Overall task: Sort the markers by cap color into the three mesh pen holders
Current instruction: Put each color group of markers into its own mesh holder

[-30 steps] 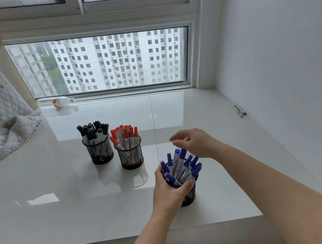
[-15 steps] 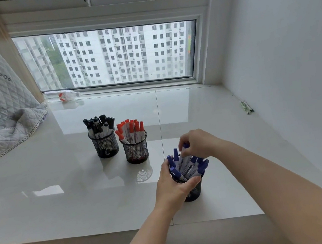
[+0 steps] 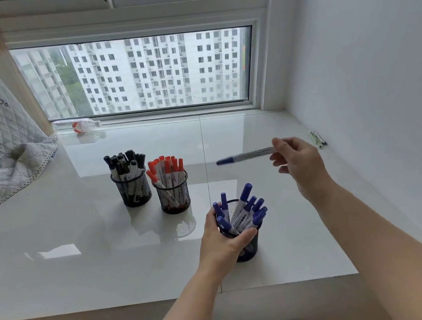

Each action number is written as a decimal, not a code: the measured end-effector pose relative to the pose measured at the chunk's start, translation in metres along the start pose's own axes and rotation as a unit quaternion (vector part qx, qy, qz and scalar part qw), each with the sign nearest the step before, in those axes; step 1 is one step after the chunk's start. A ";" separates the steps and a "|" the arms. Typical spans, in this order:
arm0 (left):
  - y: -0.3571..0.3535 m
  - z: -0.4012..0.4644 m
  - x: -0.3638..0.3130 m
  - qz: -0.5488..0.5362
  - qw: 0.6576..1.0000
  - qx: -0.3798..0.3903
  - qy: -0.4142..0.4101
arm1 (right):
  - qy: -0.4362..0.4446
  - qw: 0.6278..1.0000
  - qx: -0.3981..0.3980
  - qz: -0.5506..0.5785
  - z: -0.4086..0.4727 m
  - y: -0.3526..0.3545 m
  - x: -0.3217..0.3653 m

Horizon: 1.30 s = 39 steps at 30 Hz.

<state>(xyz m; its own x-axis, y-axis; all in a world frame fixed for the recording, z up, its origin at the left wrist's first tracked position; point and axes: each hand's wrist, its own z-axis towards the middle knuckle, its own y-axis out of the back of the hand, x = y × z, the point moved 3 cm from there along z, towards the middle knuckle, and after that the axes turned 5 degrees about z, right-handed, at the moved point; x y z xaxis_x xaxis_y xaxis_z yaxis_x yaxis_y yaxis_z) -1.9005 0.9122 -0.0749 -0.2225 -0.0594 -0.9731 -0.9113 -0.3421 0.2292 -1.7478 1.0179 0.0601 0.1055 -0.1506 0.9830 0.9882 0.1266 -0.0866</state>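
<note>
1. The blue-marker holder (image 3: 244,247) stands near the sill's front edge (image 3: 143,302), with bare sill to its right.
2. The left hand (image 3: 222,242) grips it.
3. The right hand (image 3: 299,161), raised, pinches a blue-capped marker (image 3: 244,156) level.

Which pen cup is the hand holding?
The mesh holder with blue-capped markers, nearest the person. The left hand grips it; the black-cap holder and red-cap holder stand untouched.

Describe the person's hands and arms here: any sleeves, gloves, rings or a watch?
Both forearms are bare for as far as the frame shows, with no sleeve in view. The left hand and right hand are ungloved, and no ring, watch or bracelet is visible.
</note>
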 end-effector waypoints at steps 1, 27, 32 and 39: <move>0.000 0.000 0.001 -0.002 1.000 0.001 0.000 | -0.052 0.997 -0.002 0.064 -0.003 0.002 -0.006; 0.000 0.001 0.001 -0.005 1.000 0.010 -0.002 | 0.130 0.924 0.173 -0.316 -0.045 -0.027 -0.039; 0.000 0.000 0.000 0.002 1.000 0.012 0.005 | 0.148 0.928 0.156 -0.305 -0.043 -0.029 -0.042; 0.001 -0.002 0.000 0.005 1.000 0.006 0.018 | 0.170 0.872 0.212 -0.406 -0.040 -0.037 -0.045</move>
<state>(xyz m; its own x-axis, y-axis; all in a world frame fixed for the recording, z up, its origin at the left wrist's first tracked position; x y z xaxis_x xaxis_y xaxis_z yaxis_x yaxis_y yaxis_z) -1.9002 0.9101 -0.0746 -0.2195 -0.0960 -0.9709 -0.9135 -0.3292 0.2391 -1.7850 0.9812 0.0122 -0.5127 -0.6322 0.5810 0.6298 0.1830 0.7549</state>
